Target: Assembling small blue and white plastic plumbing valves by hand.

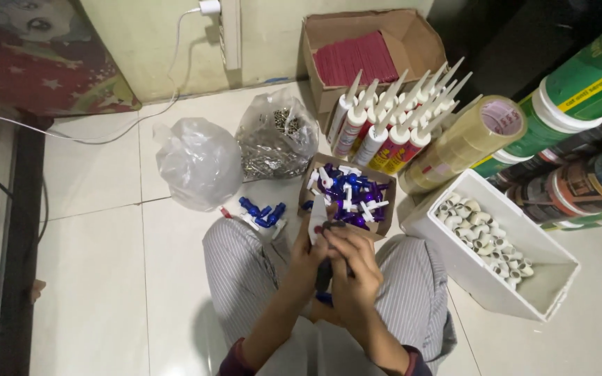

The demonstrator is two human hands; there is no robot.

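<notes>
Head view: both hands met at lower centre, left hand [306,263] and right hand [352,268] fingers closed around a dark tool [323,273], its long axis vertical, white nozzle [317,217] pointing up-frame.

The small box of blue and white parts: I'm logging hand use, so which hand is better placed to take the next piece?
Probably the right hand: it sits nearer the small box.

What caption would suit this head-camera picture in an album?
Seated on a tiled floor, both hands work a small part beside a box of blue fittings and sealant tubes.
</notes>
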